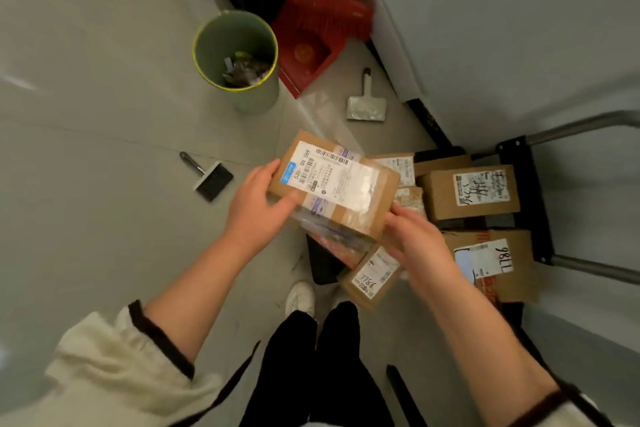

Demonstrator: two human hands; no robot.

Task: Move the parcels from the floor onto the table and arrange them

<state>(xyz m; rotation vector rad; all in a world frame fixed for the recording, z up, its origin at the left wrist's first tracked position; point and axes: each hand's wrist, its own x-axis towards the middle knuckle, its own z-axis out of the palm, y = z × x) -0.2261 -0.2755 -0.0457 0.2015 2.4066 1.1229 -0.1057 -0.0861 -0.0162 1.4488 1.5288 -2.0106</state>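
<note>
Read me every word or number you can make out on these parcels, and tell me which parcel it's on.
"530- 05 069": printed on the held parcel, on its white label.
"7786": handwritten on the label of the small parcel below it.
"98LL": as it reads here, probably turned upside down, on the lower right box.
Upper right box: a handwritten scrawl, unreadable.
Fine print and barcodes on all labels: too blurred to read.

We record a grey tiled floor (86,184). A green bin (239,94) stands upright on it, with a red dustpan (311,55) just beside, against the wall edge. A small brush (212,179) and a pale scraper (366,108) lie well apart. A black trolley platform (528,191) at the right wall bears cardboard parcels (471,191).
</note>
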